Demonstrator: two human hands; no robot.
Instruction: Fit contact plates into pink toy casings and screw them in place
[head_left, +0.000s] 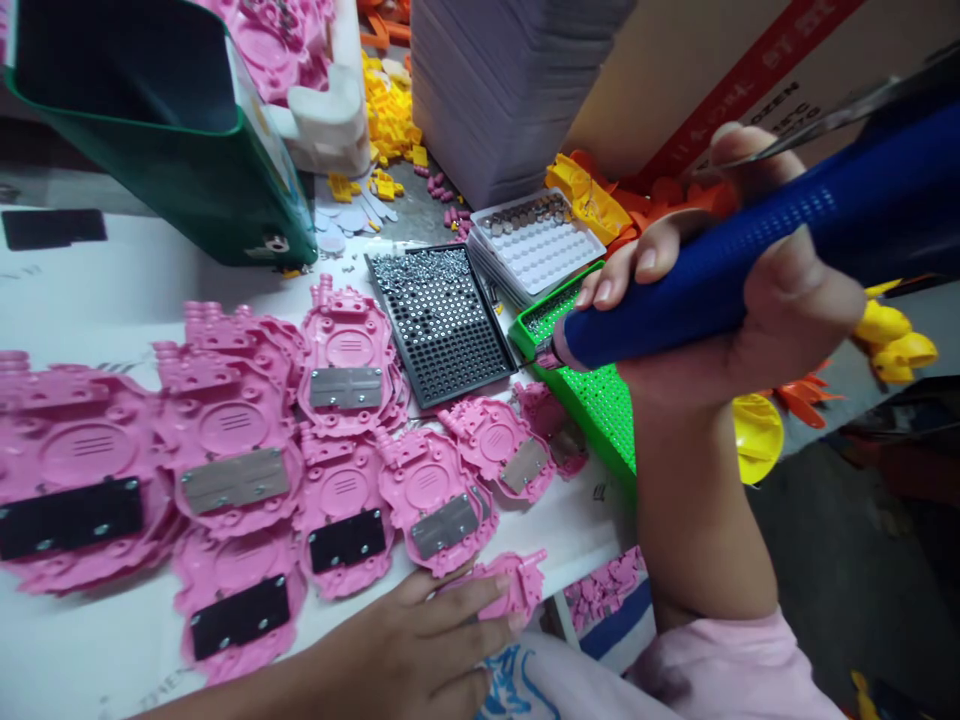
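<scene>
My right hand (787, 300) is wrapped round a thick blue power screwdriver (690, 290). Its tip points down and left, over the green tray (619, 420) with rows of holes and small screws at its far end. Low in the view, my left hand (420, 640) grips a pink plastic casing (525, 585) at the table's near edge, its fingers covering much of the part. Beyond that hand lie several more pink casings (427, 485), some with a grey metal plate (444, 527) and others with a black plate (345, 542) screwed on.
A black perforated tray (457, 375) of screws lies beside stacked white trays (536, 255). Behind are a green bin (172, 170), a stack of grey sheets (495, 100) and a cardboard box (675, 90). Yellow parts (390, 105) and orange parts (660, 220) lie around.
</scene>
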